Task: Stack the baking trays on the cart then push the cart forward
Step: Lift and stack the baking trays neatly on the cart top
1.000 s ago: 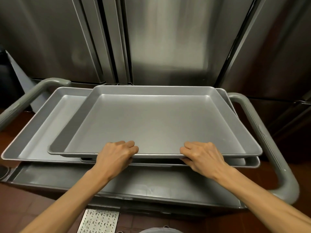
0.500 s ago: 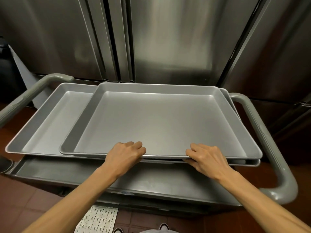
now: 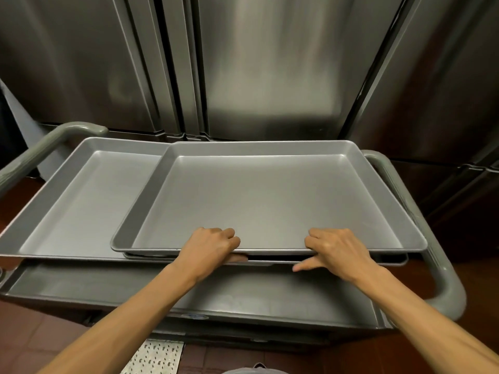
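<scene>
Now top tray [image 3: 270, 201] sits further right than a second ago, nearly over the third tray's [image 3: 399, 261] right edge | both hands [image 3: 213, 245] [image 3: 337, 251] curl on its near rim | bottom tray [image 3: 81, 198] juts left on cart [image 3: 445, 279] | stack still needs squaring; push pending.

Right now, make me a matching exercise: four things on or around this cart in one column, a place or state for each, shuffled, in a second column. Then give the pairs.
Things
1. upper silver metal baking tray
2. lower silver metal baking tray
3. curved grey cart handle
4. tall stainless steel doors

Places or states
A. runs along the cart's right side
B. stands behind the cart
C. near rim gripped by the left hand and the right hand
D. sticks out to the left from under another tray

Pairs: 1-C, 2-D, 3-A, 4-B
</scene>
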Available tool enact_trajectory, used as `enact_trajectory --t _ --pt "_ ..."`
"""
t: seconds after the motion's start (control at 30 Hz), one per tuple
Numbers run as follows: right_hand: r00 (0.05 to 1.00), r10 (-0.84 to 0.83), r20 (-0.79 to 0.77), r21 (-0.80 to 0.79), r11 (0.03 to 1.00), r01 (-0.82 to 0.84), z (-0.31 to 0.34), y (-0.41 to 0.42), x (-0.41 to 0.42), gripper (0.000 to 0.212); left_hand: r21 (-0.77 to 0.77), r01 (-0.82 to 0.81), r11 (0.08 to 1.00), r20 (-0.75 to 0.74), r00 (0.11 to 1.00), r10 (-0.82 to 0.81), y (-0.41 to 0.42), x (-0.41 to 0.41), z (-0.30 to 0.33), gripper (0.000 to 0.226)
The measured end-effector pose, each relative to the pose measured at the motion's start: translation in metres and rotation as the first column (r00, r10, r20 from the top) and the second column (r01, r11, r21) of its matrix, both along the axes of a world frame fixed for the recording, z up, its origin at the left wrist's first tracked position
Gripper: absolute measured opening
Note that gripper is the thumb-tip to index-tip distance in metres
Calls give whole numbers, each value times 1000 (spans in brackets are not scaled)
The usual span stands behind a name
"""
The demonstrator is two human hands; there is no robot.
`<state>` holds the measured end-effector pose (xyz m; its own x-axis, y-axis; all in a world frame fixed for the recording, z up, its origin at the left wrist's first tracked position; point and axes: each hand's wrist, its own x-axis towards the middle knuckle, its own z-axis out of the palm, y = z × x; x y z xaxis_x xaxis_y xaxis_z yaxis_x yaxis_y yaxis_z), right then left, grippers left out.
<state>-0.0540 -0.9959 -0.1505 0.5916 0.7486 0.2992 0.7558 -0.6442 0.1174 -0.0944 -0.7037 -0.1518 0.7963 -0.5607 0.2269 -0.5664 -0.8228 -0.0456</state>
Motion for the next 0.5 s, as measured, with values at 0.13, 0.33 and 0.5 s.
enact_trajectory --t 0.13,0.33,0.5 --pt "1000 19 -2 39 999 -19 -12 -2 1 62 -17 5 1000 -44 999 -5 0 1 -10 56" --pt "1000 -10 22 107 994 7 -19 1 3 63 14 -19 1000 -73 997 20 3 6 -13 58" --pt "999 -47 -1 217 975 46 -22 5 2 57 4 -47 999 -77 996 47 2 7 -17 54"
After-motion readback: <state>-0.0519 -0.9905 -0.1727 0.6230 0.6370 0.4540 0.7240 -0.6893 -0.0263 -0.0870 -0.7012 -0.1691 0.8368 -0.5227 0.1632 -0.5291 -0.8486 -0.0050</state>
